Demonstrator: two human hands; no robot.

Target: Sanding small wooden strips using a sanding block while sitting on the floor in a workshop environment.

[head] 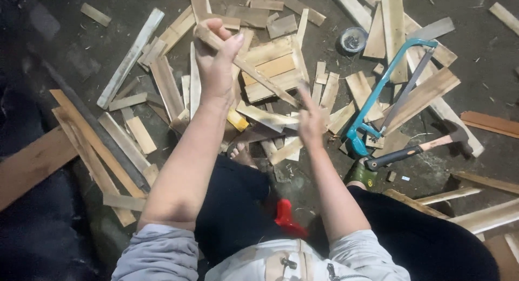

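My left hand (218, 62) is raised and closed around one end of a long thin wooden strip (254, 73), which slants down to the right. My right hand (310, 118) is blurred by motion at the strip's lower end, its fingers close to the wood; whether it grips the strip cannot be told. Below both hands lies a heap of short wooden offcuts (270, 64) on the dark floor. My bare foot (241, 154) shows between my forearms.
A teal hacksaw (378, 91) lies on planks to the right, a hammer (416, 148) with a black grip beside it. A small round tin (353, 40) sits at the back. Long boards (92, 146) lie left. A red object (285, 216) rests near my lap.
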